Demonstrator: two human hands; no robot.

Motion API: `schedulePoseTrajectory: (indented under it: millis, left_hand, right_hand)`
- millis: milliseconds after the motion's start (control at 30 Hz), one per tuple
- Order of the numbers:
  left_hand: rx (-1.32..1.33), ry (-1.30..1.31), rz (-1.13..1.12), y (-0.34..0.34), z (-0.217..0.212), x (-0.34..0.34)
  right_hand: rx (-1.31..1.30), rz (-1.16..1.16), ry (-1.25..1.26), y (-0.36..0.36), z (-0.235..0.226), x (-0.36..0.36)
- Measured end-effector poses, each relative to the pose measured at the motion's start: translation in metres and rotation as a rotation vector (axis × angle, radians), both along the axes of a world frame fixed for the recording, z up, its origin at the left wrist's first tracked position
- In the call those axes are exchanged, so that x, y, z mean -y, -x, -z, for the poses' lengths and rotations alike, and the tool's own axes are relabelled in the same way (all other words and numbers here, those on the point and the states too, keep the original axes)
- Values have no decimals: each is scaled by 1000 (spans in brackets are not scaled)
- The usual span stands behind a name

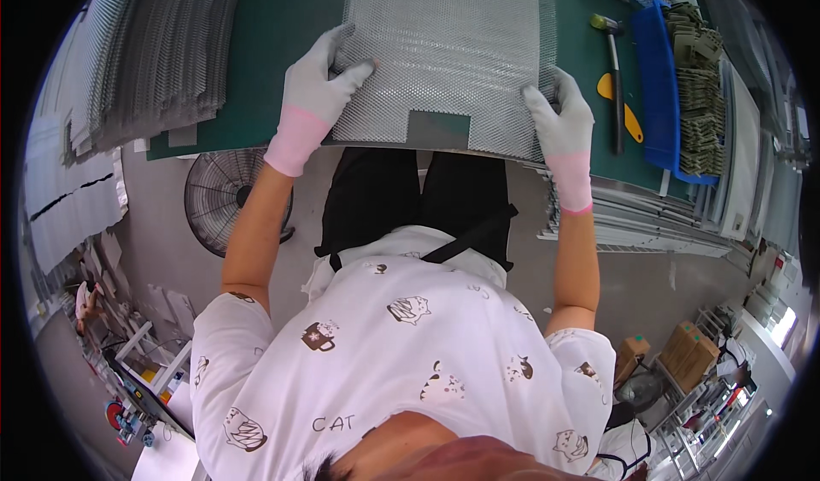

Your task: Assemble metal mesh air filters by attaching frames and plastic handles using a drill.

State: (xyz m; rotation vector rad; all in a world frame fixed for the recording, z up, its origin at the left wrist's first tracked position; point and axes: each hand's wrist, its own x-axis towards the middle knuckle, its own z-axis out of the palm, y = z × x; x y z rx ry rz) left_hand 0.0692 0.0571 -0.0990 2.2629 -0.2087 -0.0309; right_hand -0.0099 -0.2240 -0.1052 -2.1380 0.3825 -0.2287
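Both gloved hands clamp a sheet of metal mesh point(444, 54) lying flat on the green desk point(282, 28), at its near edge. The left hand point(329, 75) pinches the sheet's left side, the right hand point(559, 114) its near right corner, each grip closed on it. This looks like squaring up the sheet; the next move probably needs both hands shifting together.

A hammer point(612, 71) lies to the right.

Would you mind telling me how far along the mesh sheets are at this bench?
Done, it seems: a stack of mesh sheets lies at the left of the green bench. In hand: both gloved hands, left hand and right hand, grip one mesh sheet by its near corners. Left: cannot tell; the hammer and blue tray lie untouched.
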Motion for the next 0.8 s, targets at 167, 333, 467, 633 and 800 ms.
schedulePoseTrajectory:
  millis: [167,333,467,633,800]
  left_hand:
    - [-1,-28,8,4,3,0]
    - [-216,-31,-44,8,-7,7]
    - [-74,-103,-41,7,3,8]
    - [-97,-119,-35,4,-4,11]
    - [-129,-171,-9,-1,-8,9]
  right_hand:
    - [-13,-10,49,-1,0,-5]
    - [15,-54,167,-3,6,-6]
    - [-34,-33,148,-5,5,-5]
    - [-48,-22,145,-5,5,-7]
    - [-104,-26,189,-12,-13,-10]
